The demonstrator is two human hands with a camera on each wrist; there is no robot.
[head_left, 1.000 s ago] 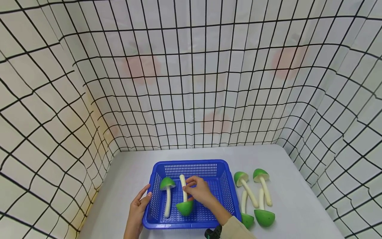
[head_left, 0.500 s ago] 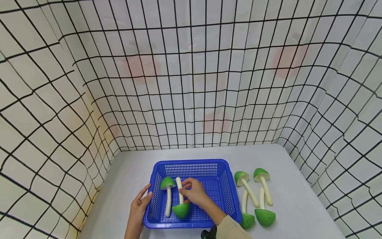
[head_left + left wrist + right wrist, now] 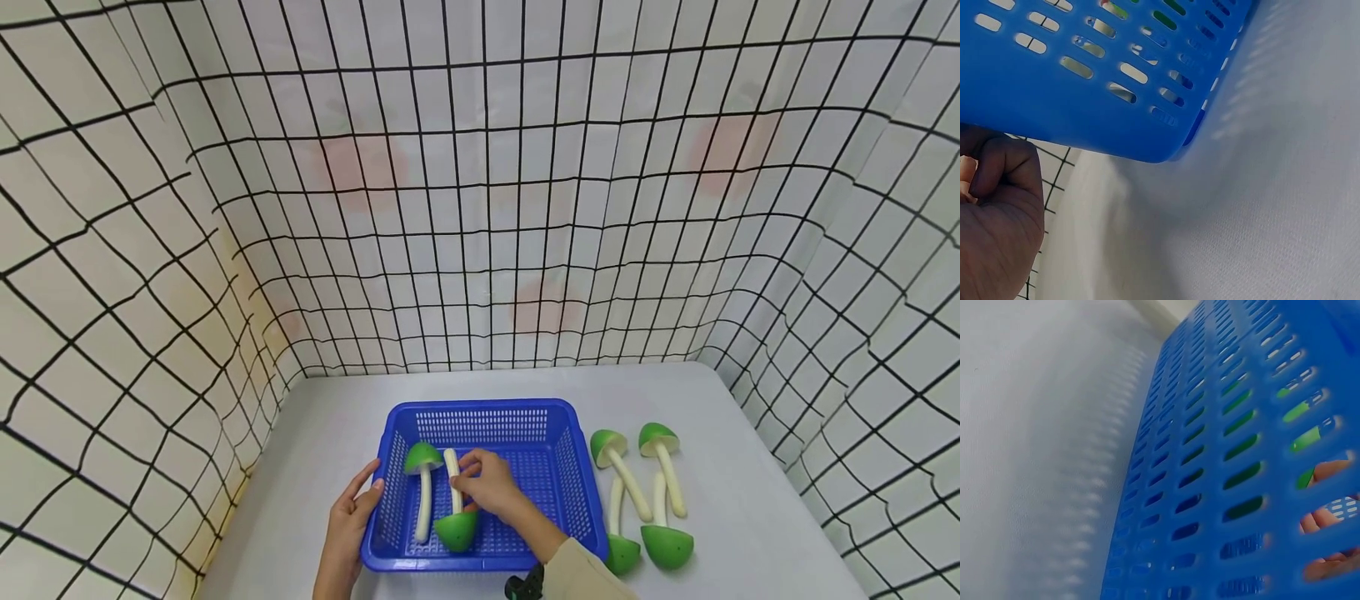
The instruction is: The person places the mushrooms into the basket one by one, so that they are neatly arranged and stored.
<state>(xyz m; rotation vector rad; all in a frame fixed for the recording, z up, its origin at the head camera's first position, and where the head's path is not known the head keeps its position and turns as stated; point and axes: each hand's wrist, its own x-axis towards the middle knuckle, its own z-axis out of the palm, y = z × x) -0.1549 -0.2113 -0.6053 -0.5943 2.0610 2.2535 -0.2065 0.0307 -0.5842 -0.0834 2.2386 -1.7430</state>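
From the head camera, a blue basket (image 3: 483, 487) sits on the white table (image 3: 315, 450) near its front edge, about midway between the left and right edges. The right hand (image 3: 487, 485) reaches into the basket from the front right, its fingers (image 3: 467, 471) curled around the white stem of a green-capped mushroom (image 3: 455, 517) that lies with its cap toward the front wall. Just to the left of it in the basket lies a second mushroom (image 3: 422, 492), cap toward the back, close alongside the held one. The left hand (image 3: 352, 517) rests against the basket's left wall from outside, fingers nearly straight and spread along the rim. On the bare table to the right of the basket, four more mushrooms (image 3: 645, 496) lie in a tight cluster, two with caps toward the back and two with caps toward the front, just beside the basket's right wall. A grid-patterned curtain (image 3: 480, 208) closes in the table on the back, left and right. From the left wrist camera, the basket's slotted wall (image 3: 1104, 69) fills the upper part, with the table (image 3: 1260, 212) below and part of the left hand (image 3: 997, 219) at the lower left corner. From the right wrist camera, the slotted wall (image 3: 1222, 475) blocks most of the view; green patches and fingers (image 3: 1325, 519) show through the slots, and the table (image 3: 1035, 456) lies to the left.
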